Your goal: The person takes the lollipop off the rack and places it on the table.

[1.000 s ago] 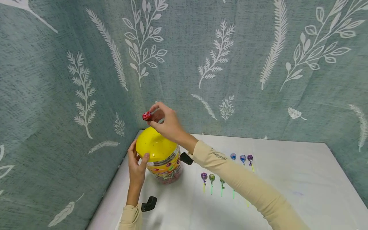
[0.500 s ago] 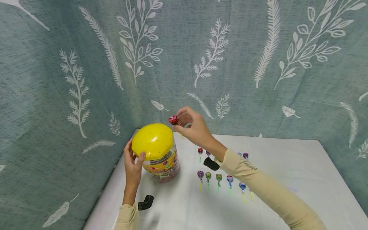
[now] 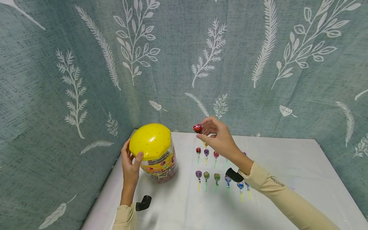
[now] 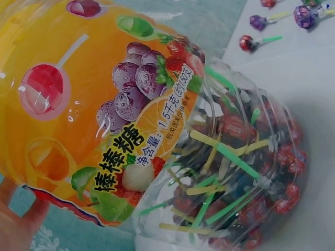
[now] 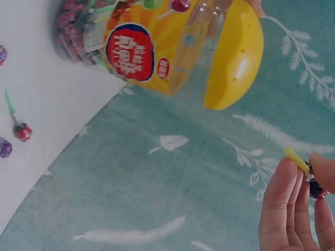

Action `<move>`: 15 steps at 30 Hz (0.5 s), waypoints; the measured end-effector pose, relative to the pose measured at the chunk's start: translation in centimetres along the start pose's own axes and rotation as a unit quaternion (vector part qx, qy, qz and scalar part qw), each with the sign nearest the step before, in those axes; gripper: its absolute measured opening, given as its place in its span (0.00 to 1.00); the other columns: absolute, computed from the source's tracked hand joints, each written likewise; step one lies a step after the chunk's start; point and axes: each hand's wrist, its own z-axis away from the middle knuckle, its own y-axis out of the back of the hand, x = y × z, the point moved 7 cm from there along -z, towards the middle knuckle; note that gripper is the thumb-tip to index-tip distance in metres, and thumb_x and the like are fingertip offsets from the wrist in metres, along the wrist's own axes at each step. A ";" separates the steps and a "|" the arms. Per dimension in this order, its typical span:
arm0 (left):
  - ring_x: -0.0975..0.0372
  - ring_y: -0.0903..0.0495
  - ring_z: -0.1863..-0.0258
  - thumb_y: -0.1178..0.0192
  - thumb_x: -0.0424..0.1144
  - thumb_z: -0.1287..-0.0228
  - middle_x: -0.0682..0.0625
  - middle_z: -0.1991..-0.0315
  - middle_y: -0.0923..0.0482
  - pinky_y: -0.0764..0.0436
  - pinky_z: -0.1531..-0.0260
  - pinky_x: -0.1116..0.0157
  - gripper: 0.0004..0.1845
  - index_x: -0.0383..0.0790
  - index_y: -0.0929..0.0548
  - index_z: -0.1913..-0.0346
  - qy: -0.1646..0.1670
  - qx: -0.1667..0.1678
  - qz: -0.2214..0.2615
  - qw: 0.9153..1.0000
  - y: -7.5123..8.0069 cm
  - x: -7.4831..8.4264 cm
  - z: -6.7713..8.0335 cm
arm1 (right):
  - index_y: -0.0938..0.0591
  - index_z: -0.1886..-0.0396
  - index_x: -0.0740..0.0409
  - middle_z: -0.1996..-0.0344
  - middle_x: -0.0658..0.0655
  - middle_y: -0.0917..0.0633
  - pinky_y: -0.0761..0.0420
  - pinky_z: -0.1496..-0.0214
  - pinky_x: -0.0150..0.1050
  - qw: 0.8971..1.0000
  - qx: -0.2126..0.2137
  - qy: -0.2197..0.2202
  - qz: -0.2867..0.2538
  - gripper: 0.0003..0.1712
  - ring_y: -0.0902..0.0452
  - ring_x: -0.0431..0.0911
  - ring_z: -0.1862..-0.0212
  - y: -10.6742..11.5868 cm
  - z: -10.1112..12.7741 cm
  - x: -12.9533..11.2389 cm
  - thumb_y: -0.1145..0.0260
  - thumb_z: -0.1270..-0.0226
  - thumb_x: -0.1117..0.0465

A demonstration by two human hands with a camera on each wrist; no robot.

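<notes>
A tall clear candy jar with a yellow domed lid stands on the table's left side. My left hand holds it at the lid's left edge, thumb in front. Lollipops with green and yellow sticks fill the jar's lower part in the left wrist view. To the right of the jar, my right hand pinches a red-wrapped lollipop in the air. Its yellow stick shows between thumb and fingers in the right wrist view. Below this hand lies a back row of lollipops, partly covered by the arm.
A front row of several lollipops lies on the white table, sticks toward me. Leaf-patterned green cloth rises behind and to the left of the table. Black wrist cameras stick out near both sleeves.
My right hand has carried the red lollipop rightward from over the yellow lid to above the back row. The left hand has kept its hold on the jar.
</notes>
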 end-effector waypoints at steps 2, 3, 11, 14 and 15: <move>0.60 0.41 0.34 0.46 0.34 0.38 0.46 0.31 0.43 0.38 0.43 0.62 0.35 0.39 0.44 0.28 0.000 -0.001 0.002 1.000 0.0 0.0 0.0 | 0.26 0.52 0.59 0.65 0.59 0.17 0.23 0.73 0.37 1.000 0.002 -0.008 -0.008 0.19 0.21 0.52 0.68 0.5 0.5 0.1 0.30 0.42 0.66; 0.60 0.41 0.34 0.46 0.34 0.38 0.46 0.31 0.43 0.38 0.43 0.62 0.35 0.40 0.44 0.28 0.000 -0.001 0.002 1.000 -0.1 0.0 0.0 | 0.26 0.52 0.61 0.65 0.60 0.18 0.23 0.74 0.37 1.000 0.002 -0.009 -0.009 0.19 0.21 0.55 0.69 0.7 0.8 -0.1 0.31 0.42 0.67; 0.61 0.41 0.34 0.46 0.33 0.39 0.44 0.31 0.43 0.37 0.43 0.64 0.35 0.33 0.45 0.29 -0.010 0.000 -0.002 1.000 0.1 0.0 0.0 | 0.28 0.52 0.70 0.65 0.67 0.20 0.22 0.75 0.39 1.000 0.014 -0.014 -0.001 0.19 0.23 0.63 0.70 1.9 2.2 -2.1 0.34 0.43 0.74; 0.61 0.40 0.34 0.46 0.33 0.38 0.44 0.31 0.42 0.37 0.43 0.65 0.35 0.32 0.45 0.29 -0.010 0.001 -0.005 1.000 0.1 0.0 0.0 | 0.28 0.53 0.70 0.66 0.67 0.20 0.21 0.74 0.42 1.000 0.021 -0.020 0.003 0.19 0.22 0.60 0.71 2.3 2.5 -2.1 0.34 0.43 0.74; 0.61 0.40 0.34 0.46 0.33 0.38 0.44 0.31 0.42 0.37 0.43 0.65 0.35 0.32 0.45 0.29 -0.010 0.001 -0.005 1.000 0.1 0.0 0.0 | 0.28 0.53 0.70 0.66 0.67 0.20 0.20 0.74 0.43 1.000 0.022 -0.021 0.005 0.19 0.22 0.58 0.72 2.5 2.6 -1.9 0.34 0.43 0.74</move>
